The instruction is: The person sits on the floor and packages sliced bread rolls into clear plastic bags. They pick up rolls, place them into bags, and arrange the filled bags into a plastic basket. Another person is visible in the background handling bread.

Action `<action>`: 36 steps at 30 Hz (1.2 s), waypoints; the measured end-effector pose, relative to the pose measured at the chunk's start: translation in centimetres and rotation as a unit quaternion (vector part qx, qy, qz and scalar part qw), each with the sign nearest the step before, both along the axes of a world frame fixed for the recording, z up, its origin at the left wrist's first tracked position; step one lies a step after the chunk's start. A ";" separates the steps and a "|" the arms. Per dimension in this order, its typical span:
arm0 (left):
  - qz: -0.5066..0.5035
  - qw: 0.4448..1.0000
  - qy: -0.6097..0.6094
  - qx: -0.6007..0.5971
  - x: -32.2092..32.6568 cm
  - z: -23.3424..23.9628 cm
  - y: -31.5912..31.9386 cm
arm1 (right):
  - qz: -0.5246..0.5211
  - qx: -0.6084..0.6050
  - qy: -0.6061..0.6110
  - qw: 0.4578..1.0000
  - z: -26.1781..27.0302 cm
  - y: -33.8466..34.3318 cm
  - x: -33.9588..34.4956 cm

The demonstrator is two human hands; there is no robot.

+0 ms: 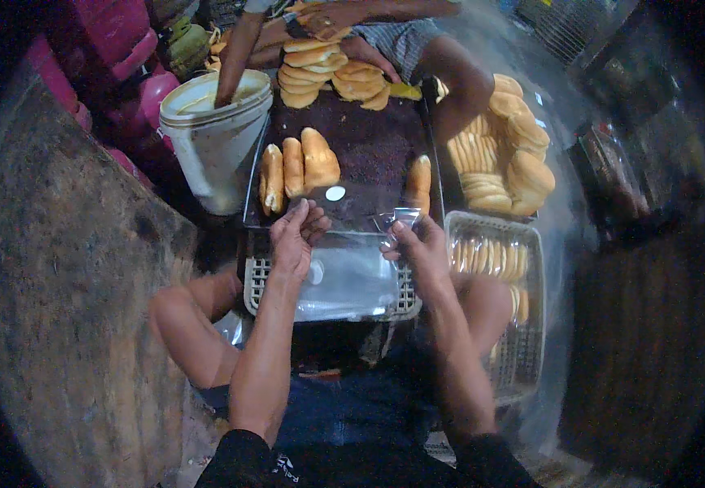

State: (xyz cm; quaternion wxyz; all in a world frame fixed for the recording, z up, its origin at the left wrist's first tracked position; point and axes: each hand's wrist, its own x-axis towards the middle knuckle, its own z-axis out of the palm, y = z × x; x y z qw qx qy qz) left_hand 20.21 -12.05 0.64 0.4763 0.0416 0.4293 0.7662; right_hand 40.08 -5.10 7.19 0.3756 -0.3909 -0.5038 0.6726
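Over the near edge of a dark tray (365, 146), my left hand (297, 235) has its fingers curled, and no object shows clearly in it. My right hand (416, 244) pinches a clear plastic bag (406, 215) near a long bread roll (419, 183) at the tray's right side. Several bread rolls (293, 166) lie at the tray's left, beyond my left hand. A small white disc (335, 194) is on the tray between my hands. Flat clear plastic bags (352, 287) rest on a plastic basket (257, 283) below my hands.
A co-worker's hand reaches into a white bucket (215, 146) at upper left. Stacked flat breads (304, 73) are at the tray's far end, beside a yellow object (405, 91). More bread (480, 152) is piled at right, above a crate (541, 293) of wrapped bread. A wooden board (84, 274) stands left.
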 end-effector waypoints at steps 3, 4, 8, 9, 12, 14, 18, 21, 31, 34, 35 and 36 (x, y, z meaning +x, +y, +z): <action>0.102 0.993 0.058 0.002 -3.1 1.0 1.8 | 0.015 0.009 -0.009 1.000 0.0 1.4 -4.0; 0.151 0.986 0.077 -0.002 -4.1 1.5 2.6 | 0.017 0.021 -0.021 0.999 0.0 2.0 -5.5; 0.306 0.875 0.322 -0.192 -9.3 2.2 2.8 | 0.022 0.151 -0.083 0.985 -1.9 5.1 -11.0; 0.386 0.852 0.314 -0.161 -10.2 1.9 2.6 | -0.014 0.256 -0.123 0.959 -3.2 5.6 -13.0; 0.440 0.893 0.026 -0.086 -12.7 0.4 0.4 | -0.001 0.323 -0.258 0.911 -7.4 6.5 -15.7; 0.410 0.908 0.009 -0.082 -12.7 -0.9 -0.5 | -0.005 0.376 -0.385 0.843 -10.4 6.3 -17.1; 0.347 0.931 0.095 -0.067 -12.9 -3.0 -1.1 | -0.021 0.396 -0.364 0.843 -13.6 8.0 -17.4; 0.384 0.908 0.133 -0.097 -13.4 -4.6 -0.3 | -0.018 0.333 -0.327 0.884 -11.8 10.6 -15.6; 0.307 0.844 0.411 -0.157 -11.2 -1.5 0.7 | 0.131 0.037 -0.071 0.988 5.6 9.5 -1.0; 0.258 0.841 0.447 -0.160 -8.8 1.0 0.8 | 0.142 0.053 -0.099 0.983 6.1 8.7 -0.1; 0.248 0.848 0.436 -0.172 -8.5 1.7 0.8 | 0.165 0.075 -0.111 0.977 5.9 8.5 0.2; 0.249 0.849 0.437 -0.164 -8.3 2.2 0.8 | 0.148 0.053 -0.106 0.982 5.6 8.3 0.3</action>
